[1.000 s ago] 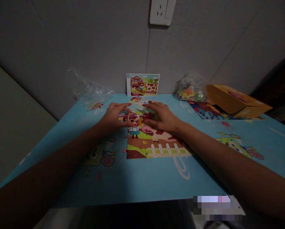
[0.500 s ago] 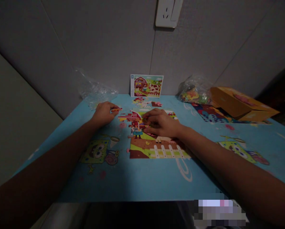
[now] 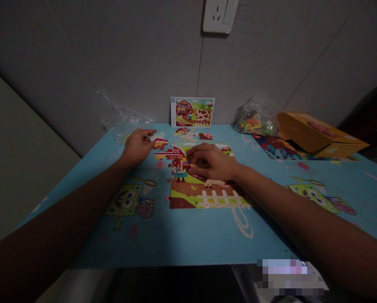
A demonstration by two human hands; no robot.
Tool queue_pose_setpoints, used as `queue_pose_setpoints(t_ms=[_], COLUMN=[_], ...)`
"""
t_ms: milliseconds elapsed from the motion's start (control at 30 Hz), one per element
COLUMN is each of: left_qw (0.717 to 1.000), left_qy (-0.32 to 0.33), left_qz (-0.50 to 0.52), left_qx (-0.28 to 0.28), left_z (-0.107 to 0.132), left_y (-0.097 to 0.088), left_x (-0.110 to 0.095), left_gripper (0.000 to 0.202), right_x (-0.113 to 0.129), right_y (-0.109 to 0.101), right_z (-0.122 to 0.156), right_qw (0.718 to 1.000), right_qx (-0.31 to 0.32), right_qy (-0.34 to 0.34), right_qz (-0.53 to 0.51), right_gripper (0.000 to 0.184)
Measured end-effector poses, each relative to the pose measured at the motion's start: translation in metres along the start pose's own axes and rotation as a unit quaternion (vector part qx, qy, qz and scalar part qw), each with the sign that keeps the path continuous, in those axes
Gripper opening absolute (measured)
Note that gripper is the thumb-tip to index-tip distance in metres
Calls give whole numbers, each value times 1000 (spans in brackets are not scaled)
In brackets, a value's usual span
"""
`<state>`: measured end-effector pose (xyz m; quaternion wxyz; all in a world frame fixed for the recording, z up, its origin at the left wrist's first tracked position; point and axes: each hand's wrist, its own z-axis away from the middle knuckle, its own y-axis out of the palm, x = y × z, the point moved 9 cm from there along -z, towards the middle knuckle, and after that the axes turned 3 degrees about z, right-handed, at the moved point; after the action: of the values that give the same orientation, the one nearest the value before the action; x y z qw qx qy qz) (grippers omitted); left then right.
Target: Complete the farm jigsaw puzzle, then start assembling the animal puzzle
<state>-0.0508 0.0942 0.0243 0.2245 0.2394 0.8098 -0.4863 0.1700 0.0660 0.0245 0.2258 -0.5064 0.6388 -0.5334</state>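
A partly assembled farm jigsaw puzzle (image 3: 185,201) lies flat in the middle of the table. At its upper left, my left hand (image 3: 138,146) pinches a red and yellow puzzle piece (image 3: 160,143), its face turned up, just beyond the barn roof section. My right hand (image 3: 212,162) rests on top of the puzzle, fingers bent and slightly apart, covering its centre. Behind the puzzle lie several loose pieces (image 3: 206,136). A picture card (image 3: 193,112) of the same farm scene leans upright against the wall.
Clear crumpled plastic (image 3: 125,120) sits at the back left. On the right are a bag of puzzle pieces (image 3: 257,120), an orange box (image 3: 322,134) and a dark blue picture sheet (image 3: 270,149) partly under it. The blue table (image 3: 188,244) meets a grey wall.
The piece in my left hand has tipped from nearly edge-on to face up and sits slightly further right. My right hand stays on the puzzle. The view has shifted slightly.
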Motion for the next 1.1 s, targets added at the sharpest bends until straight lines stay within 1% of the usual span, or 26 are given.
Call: queue_pose_setpoints(t_ms=[100,133,200,267,300,400,467,533,633,800,867,967,1000,1033,1100], left_qw=[998,997,998,997,995,980,968,963,960,955,956,963,964,963,955], left_qy=[39,47,52,57,69,132,165,179,195,178,185,215,219,221,223], left_qz=[42,47,35,1,-23,-97,-129,-137,-145,-190,-181,-136,-124,-119,-131], left_qx=[-34,-33,7,58,75,112,141,148,141,143,138,88,83,95,142], left_z=[2,2,1,1,1,5,9,11,10,7,9,13,14,16,19], left_y=[-3,-2,8,21,25,35,41,42,39,39,36,24,22,24,33], left_x=[-11,-13,-13,-11,-12,-19,-23,-25,-26,-20,-26,-43,-46,-48,-49], left_gripper=[43,44,46,47,47,41,39,38,37,39,41,49,52,54,53], right_x=[2,2,3,4,4,4,4,4,3,3,3,3,3,3,4], right_y=[-1,-1,-1,-1,-1,-1,-1,-1,0,-1,0,0,0,0,-1], right_z=[-1,-2,-2,-3,-3,-3,-3,-3,-3,-3,-3,-2,-2,-2,-3], right_qw=[1000,1000,1000,1000,1000,999,999,999,999,999,999,1000,1000,1000,999], right_qx=[-4,-6,-9,-16,-19,-26,-26,-26,-23,-26,-23,-20,-20,-21,-23], right_qy=[0,-1,-9,-18,-22,-26,-28,-28,-25,-25,-22,-20,-21,-22,-23], right_qz=[-1,-2,-4,-6,-7,-6,-5,-7,-10,-5,-3,-3,-4,-4,-4], right_gripper=[24,24,24,25,25,27,27,27,26,27,27,27,27,27,27])
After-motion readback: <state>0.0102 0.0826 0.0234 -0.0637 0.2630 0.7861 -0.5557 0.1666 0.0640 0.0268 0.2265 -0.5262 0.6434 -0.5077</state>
